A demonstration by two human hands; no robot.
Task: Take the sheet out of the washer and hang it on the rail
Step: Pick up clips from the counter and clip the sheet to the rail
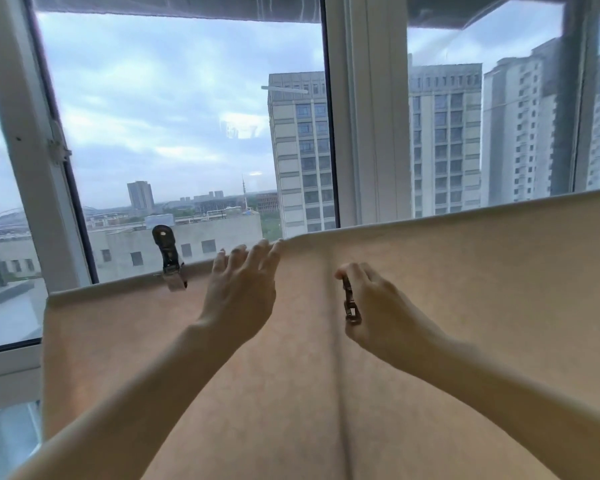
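A beige sheet (465, 289) hangs over a rail that it hides; its top fold runs from lower left to upper right across the view. A metal clip (168, 259) clamps the sheet's top edge at the left. My left hand (241, 289) lies flat on the sheet with straight fingers reaching the fold. My right hand (371, 306) holds a second metal clip (350, 303) in its curled fingers, just in front of the sheet, below the fold. A vertical crease runs down the sheet between my hands.
Large windows with white frames (364, 133) stand right behind the sheet, showing tower blocks and sky. An open window sash (39, 150) leans at the left. A sill (7, 368) lies at the lower left.
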